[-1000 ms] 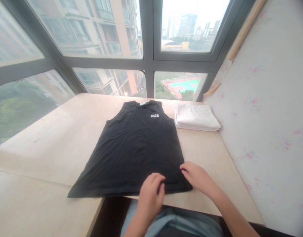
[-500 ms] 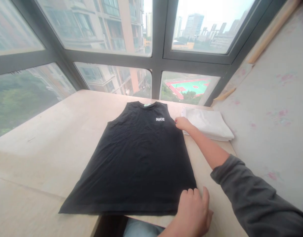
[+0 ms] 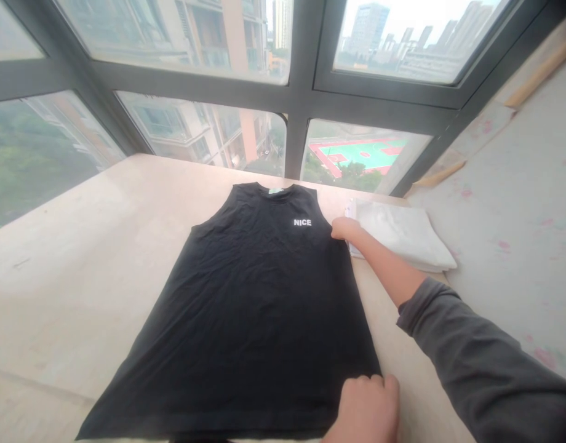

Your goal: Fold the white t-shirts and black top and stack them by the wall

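Black shirt lies partly hidden by hands.

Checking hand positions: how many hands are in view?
2: the right hand by the armpit of the black shirt, the left hand near its bottom corner on the same side.

A black sleeveless shirt lettered NICE lies flat on the pale tabletop
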The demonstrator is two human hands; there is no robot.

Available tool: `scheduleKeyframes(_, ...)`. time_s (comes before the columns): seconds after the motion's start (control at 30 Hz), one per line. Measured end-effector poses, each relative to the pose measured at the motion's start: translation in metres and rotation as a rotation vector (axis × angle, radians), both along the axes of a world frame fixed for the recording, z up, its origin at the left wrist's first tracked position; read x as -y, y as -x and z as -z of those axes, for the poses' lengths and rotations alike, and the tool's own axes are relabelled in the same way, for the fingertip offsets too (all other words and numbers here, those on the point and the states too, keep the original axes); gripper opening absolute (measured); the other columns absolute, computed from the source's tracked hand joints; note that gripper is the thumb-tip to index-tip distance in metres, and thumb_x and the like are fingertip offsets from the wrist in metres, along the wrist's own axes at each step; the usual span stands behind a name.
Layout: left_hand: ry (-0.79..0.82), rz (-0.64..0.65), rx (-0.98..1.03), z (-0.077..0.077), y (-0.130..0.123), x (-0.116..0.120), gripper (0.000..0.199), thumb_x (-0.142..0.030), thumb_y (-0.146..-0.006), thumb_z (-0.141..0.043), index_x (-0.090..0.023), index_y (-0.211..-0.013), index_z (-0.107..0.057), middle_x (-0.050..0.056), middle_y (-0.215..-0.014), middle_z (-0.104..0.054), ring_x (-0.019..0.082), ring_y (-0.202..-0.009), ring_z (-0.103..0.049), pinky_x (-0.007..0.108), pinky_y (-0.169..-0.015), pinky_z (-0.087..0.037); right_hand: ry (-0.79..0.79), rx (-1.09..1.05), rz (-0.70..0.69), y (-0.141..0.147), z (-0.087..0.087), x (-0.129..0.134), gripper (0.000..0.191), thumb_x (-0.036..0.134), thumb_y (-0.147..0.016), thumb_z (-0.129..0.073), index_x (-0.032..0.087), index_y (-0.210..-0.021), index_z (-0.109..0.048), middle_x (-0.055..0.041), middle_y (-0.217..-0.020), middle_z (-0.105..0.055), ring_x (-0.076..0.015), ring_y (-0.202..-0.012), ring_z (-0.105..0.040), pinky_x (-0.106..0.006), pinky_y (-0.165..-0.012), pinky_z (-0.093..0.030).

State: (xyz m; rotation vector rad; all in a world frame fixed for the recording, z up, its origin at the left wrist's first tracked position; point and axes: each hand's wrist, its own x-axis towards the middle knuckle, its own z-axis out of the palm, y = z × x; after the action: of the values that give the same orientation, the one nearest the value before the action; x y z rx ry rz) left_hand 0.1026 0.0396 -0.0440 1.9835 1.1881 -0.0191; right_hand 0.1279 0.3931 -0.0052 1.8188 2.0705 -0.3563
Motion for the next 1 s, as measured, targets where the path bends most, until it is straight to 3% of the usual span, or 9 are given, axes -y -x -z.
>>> scheduleKeyframes(0.17,-0.001,-0.146,0.226,-0.013,0.040,0.010,0.047,-0.018,-0.078,-0.050,-0.026,-0.123,-0.061,0.008,-0.103,-0.073,0.030,-0.090,-0.069,0.043,-0.078,-0.055,-0.064,-0.123,0.014,-0.008,-0.009,0.004,0.029,0.019,-0.077,-0.067,0.008,-0.103,-0.074,-0.0196,-0.106,-0.072,-0.0294,-0.103,-0.068,-0.033,-0.085,-0.052)
scheduleKeyframes(0.27,-0.003,-0.272,0.388,-0.031,0.069,0.014,0.053,-0.015,-0.080,-0.048,-0.034,-0.127,-0.060,0.001,-0.112,-0.073,0.024,-0.098,-0.069,0.037,-0.087,-0.054,-0.130,-0.279,0.016,-0.008,-0.022,0.008,0.034,0.020,-0.083,-0.061,0.008,-0.113,-0.070,-0.0149,-0.098,-0.073,-0.0223,-0.092,-0.069,-0.027,-0.082,-0.051)
scheduleKeyframes(0.33,-0.025,-0.371,0.462,-0.044,0.092,0.017,0.051,-0.014,-0.080,-0.048,-0.036,-0.123,-0.064,-0.002,-0.112,-0.074,0.020,-0.098,-0.069,0.033,-0.090,-0.053,-0.166,-0.395,0.018,-0.002,-0.030,0.009,0.035,0.023,-0.087,-0.056,0.012,-0.119,-0.067,-0.0103,-0.098,-0.073,-0.0175,-0.086,-0.068,-0.024,-0.077,-0.051)
scheduleKeyframes(0.43,-0.073,-0.461,0.502,-0.056,0.132,0.026,0.043,-0.014,-0.081,-0.049,-0.033,-0.113,-0.070,-0.001,-0.105,-0.075,0.018,-0.091,-0.070,0.028,-0.087,-0.053,-0.166,-0.543,0.023,0.020,-0.039,0.007,0.030,0.026,-0.090,-0.052,0.015,-0.111,-0.071,-0.0068,-0.094,-0.073,-0.0138,-0.076,-0.067,-0.020,-0.068,-0.051)
scheduleKeyframes(0.5,-0.112,-0.522,0.494,-0.054,0.161,0.036,0.035,-0.019,-0.083,-0.050,-0.031,-0.107,-0.072,0.002,-0.101,-0.076,0.019,-0.087,-0.071,0.026,-0.081,-0.055,-0.139,-0.613,0.039,0.042,-0.038,0.005,0.028,0.025,-0.089,-0.053,0.013,-0.105,-0.072,-0.0068,-0.087,-0.073,-0.0126,-0.070,-0.067,-0.019,-0.064,-0.051)
scheduleKeyframes(0.6,-0.161,-0.693,0.431,-0.038,0.200,0.051,0.028,-0.032,-0.087,-0.051,-0.030,-0.104,-0.074,0.005,-0.097,-0.076,0.020,-0.079,-0.070,0.026,-0.071,-0.056,-0.083,-0.672,0.075,0.079,-0.025,0.002,0.024,0.021,-0.087,-0.055,0.011,-0.099,-0.073,-0.0076,-0.080,-0.073,-0.0113,-0.063,-0.066,-0.018,-0.062,-0.052)
scheduleKeyframes(0.7,-0.155,-0.811,0.214,-0.019,0.225,0.060,0.040,-0.035,-0.088,-0.050,-0.028,-0.123,-0.067,0.006,-0.092,-0.075,0.020,-0.074,-0.070,0.028,-0.071,-0.056,-0.019,-0.661,0.093,0.105,-0.002,0.004,0.019,0.017,-0.083,-0.058,0.011,-0.089,-0.074,-0.0074,-0.073,-0.072,-0.0122,-0.056,-0.065,-0.022,-0.062,-0.054)
scheduleKeyframes(0.83,-0.133,-0.777,-0.016,-0.009,0.228,0.064,0.054,-0.030,-0.090,-0.043,-0.021,-0.142,-0.053,0.008,-0.094,-0.075,0.022,-0.078,-0.072,0.030,-0.073,-0.055,-0.035,-0.620,0.055,0.109,0.022,0.008,0.020,0.017,-0.079,-0.060,0.016,-0.093,-0.074,-0.0060,-0.081,-0.074,-0.0157,-0.068,-0.068,-0.026,-0.073,-0.054)
scheduleKeyframes(1.0,-0.126,-0.755,-0.043,-0.007,0.218,0.060,0.052,-0.032,-0.094,-0.039,-0.023,-0.145,-0.048,0.007,-0.089,-0.074,0.022,-0.075,-0.072,0.030,-0.070,-0.055,-0.109,-0.607,-0.056,0.098,0.029,0.005,0.019,0.019,-0.079,-0.062,0.020,-0.094,-0.074,-0.0034,-0.104,-0.073,-0.0173,-0.097,-0.065,-0.024,-0.089,-0.048)
